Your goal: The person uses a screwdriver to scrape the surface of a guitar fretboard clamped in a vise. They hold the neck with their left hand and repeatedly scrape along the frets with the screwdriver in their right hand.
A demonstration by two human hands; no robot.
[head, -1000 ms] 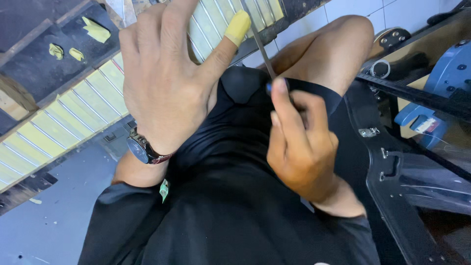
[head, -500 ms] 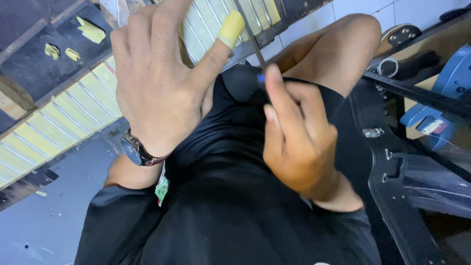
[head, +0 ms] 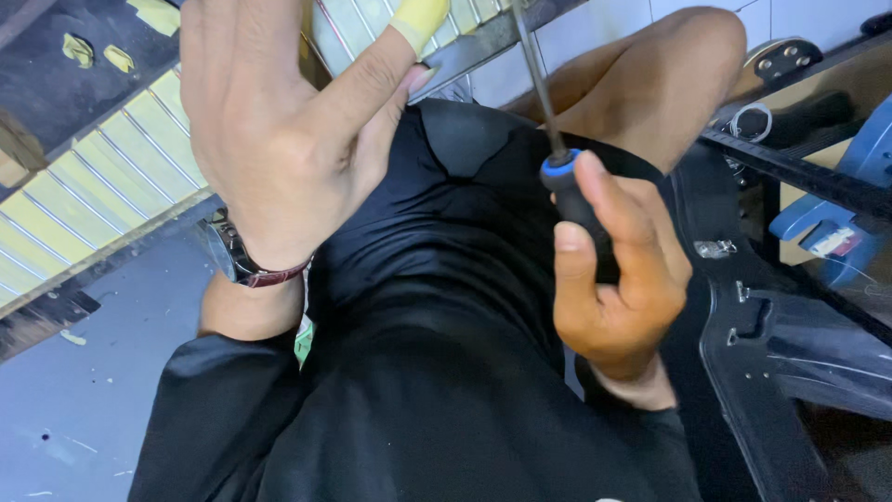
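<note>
1. White tiles (head: 595, 37) fill the upper middle of the frame behind a bare knee (head: 688, 65); a grey floor (head: 65, 418) lies at lower left.
2. Across the upper left runs a slanted panel (head: 102, 177) of pale yellow slats with thin metal rods between them, in a dark frame.
3. Scraps of yellow tape (head: 93, 54) sit on the dark surface in the top left corner.
4. Raised at upper left of centre, the left hand (head: 279, 121) is open, palm away from the camera, fingers spread and holding nothing; it sits in front of the panel.
5. Its thumb (head: 400, 46) points up and right, with a yellow wrap at the tip.
6. A watch (head: 237, 260) with a dark red strap sits on the left wrist.
7. At right of centre, the right hand (head: 618, 279) grips a screwdriver (head: 567, 186), fingers closed around its black handle with a blue collar.
8. The screwdriver's metal shaft rises to the top edge of the frame, towards the panel's dark frame; its tip is out of view.
9. Black clothing (head: 437, 372) fills the lower middle.
10. Along the right edge stands a black metal frame (head: 753, 353), with a blue part (head: 836, 223) just beyond it.
</note>
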